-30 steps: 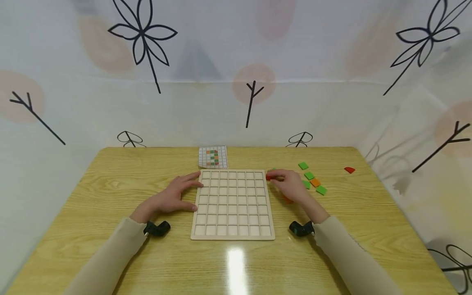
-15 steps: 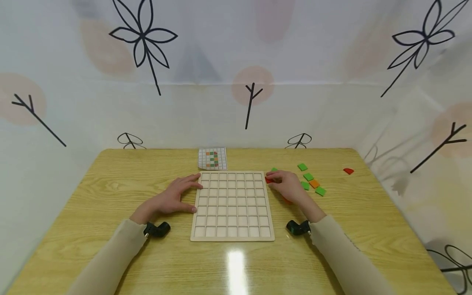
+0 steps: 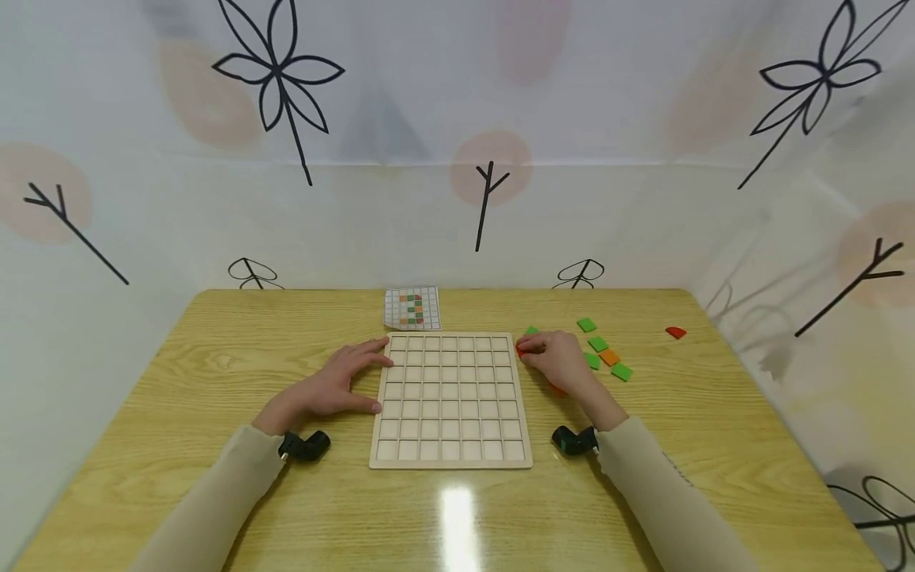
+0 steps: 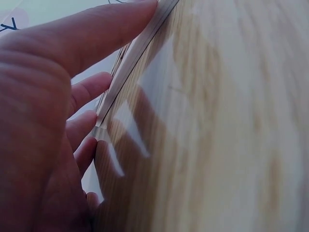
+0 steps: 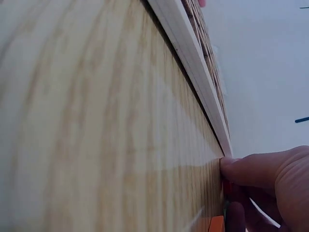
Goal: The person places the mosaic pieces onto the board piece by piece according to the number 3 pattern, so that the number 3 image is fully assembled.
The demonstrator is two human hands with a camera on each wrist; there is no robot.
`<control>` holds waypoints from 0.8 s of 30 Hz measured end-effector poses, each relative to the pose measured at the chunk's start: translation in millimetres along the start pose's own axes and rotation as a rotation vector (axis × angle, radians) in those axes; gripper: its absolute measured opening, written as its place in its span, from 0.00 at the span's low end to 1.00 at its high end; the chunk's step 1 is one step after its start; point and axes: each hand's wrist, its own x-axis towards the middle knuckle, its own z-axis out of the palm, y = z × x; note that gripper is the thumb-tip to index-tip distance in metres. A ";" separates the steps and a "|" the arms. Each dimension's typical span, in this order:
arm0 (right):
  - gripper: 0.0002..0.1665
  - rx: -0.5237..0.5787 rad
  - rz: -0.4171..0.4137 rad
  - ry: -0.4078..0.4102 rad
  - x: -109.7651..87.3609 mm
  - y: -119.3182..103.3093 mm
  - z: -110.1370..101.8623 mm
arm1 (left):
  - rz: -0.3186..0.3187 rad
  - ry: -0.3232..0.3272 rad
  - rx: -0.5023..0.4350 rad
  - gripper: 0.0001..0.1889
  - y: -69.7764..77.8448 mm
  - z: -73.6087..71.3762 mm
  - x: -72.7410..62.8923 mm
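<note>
Pale wooden and divided into square cells, a rectangular grid board [image 3: 452,401] is laid flat on the wood-grained tabletop [image 3: 322,516]. Its left edge is touched by the left hand [image 3: 336,384], whose grip is relaxed, with fingers and thumb spread and nothing held. Just beside the board's upper right edge, a small red tile [image 3: 521,349] is pinched between thumb and fingers of the right hand [image 3: 557,361]; its full shape is hidden by that grip, and whether it is lifted off the tabletop cannot be told. Near the right hand, green square tiles [image 3: 598,344] and an orange square tile [image 3: 610,357] are scattered. An orange piece [image 5: 217,224] is partly covered by the same hand. Farther right, a red fan-shaped tile [image 3: 676,332] is set well apart. Beyond the board's far edge, a white grid card [image 3: 412,308] printed with coloured cells is placed.
</note>
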 end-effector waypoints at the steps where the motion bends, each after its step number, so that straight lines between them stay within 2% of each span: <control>1: 0.13 0.000 -0.003 0.003 0.0 0.3 0.5 | 0.002 0.000 0.002 0.35 -0.3 0.3 0.1; 7: 0.12 0.001 -0.027 0.022 0.5 3.3 2.2 | 0.002 0.001 0.013 0.35 -0.3 0.6 -0.5; 17: 0.13 0.016 -0.009 0.036 0.3 5.6 -0.3 | -0.004 -0.004 -0.001 0.35 0.1 0.7 0.5; 24: 0.12 0.038 -0.024 0.055 -0.6 -0.6 4.2 | -0.015 0.003 -0.017 0.34 -0.2 0.3 -0.4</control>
